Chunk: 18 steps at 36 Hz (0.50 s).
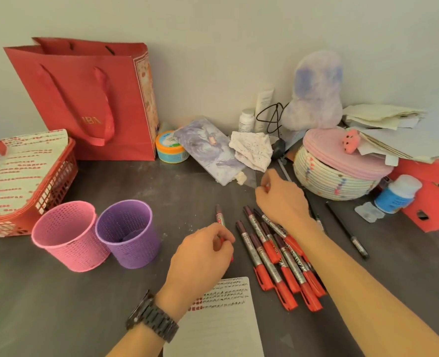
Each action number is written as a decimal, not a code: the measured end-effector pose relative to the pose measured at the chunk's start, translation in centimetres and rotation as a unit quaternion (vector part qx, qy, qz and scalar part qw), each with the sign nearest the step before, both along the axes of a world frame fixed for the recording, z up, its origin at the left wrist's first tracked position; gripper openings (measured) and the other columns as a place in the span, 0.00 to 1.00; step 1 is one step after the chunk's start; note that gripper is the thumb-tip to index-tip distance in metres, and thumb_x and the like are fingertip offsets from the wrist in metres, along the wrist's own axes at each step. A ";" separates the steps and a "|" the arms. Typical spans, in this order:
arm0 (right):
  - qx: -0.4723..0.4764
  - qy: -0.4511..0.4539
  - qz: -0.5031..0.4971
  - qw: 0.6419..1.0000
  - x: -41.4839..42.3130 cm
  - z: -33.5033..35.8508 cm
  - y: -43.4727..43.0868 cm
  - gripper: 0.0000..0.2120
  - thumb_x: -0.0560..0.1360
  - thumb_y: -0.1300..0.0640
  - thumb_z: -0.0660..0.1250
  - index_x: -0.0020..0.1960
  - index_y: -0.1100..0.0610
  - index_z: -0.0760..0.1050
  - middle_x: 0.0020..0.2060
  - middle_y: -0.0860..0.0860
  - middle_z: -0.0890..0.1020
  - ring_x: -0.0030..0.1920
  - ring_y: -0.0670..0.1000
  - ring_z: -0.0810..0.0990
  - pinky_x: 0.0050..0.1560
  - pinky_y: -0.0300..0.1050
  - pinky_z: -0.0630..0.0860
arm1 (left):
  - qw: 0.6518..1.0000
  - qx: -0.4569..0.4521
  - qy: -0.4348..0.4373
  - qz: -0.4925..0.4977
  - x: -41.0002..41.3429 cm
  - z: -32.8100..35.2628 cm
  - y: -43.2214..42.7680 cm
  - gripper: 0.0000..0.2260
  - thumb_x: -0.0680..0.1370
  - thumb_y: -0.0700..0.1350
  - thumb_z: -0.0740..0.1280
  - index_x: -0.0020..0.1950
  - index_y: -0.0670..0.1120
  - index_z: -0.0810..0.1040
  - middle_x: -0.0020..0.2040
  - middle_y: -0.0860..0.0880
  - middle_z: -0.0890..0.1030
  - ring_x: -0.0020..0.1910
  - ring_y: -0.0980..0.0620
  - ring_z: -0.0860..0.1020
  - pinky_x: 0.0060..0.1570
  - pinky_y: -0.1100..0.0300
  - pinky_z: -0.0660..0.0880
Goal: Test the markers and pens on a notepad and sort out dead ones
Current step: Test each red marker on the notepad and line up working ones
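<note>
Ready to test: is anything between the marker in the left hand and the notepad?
Nothing visible. The left hand holds the marker just beyond the notepad; the other markers lie to its right.

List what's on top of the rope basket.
A pink coiled lid covers the rope basket; a small pink toy sits on it, loose papers overlapping its right side. Contents hidden.

Cluttered desk in a home, set against a plain wall

On the dark tabletop stand a red gift bag, a pink mesh cup and a purple mesh cup, a red plastic tray of paper sheets, a coiled-rope basket with a pink lid, a fluffy plush toy, a small white bottle and a loose stack of papers — household odds and ends around a spread of red markers and a notepad.
</note>
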State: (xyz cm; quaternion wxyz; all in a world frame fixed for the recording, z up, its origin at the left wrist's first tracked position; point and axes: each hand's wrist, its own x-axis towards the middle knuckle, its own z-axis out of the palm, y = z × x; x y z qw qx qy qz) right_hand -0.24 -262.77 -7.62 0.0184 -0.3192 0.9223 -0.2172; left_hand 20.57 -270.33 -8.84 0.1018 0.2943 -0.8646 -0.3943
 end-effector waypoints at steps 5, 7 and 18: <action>-0.013 0.088 0.053 0.995 7.2 -0.6 6.2 0.04 0.78 0.49 0.59 0.50 0.46 0.64 0.34 0.45 0.75 0.33 0.51 0.72 0.31 0.48 0.65 | 0.982 0.120 0.142 0.030 3.7 0.1 1.4 0.08 0.80 0.47 0.66 0.51 0.63 0.74 0.38 0.56 0.82 0.38 0.56 0.79 0.40 0.65 0.74; -0.009 0.118 0.049 0.992 9.1 -1.0 7.8 0.04 0.78 0.50 0.60 0.50 0.48 0.65 0.33 0.45 0.73 0.34 0.52 0.72 0.29 0.48 0.65 | 0.973 0.157 0.169 0.028 5.4 -0.2 2.1 0.10 0.80 0.50 0.67 0.55 0.66 0.72 0.39 0.54 0.82 0.41 0.54 0.81 0.47 0.58 0.76; -0.002 0.077 -0.049 0.996 14.0 -0.9 11.6 0.12 0.78 0.40 0.63 0.57 0.45 0.75 0.56 0.46 0.75 0.49 0.54 0.80 0.39 0.48 0.74 | 0.938 0.277 0.207 0.018 11.9 -0.3 6.0 0.15 0.80 0.40 0.67 0.64 0.55 0.79 0.40 0.55 0.79 0.44 0.46 0.84 0.48 0.61 0.79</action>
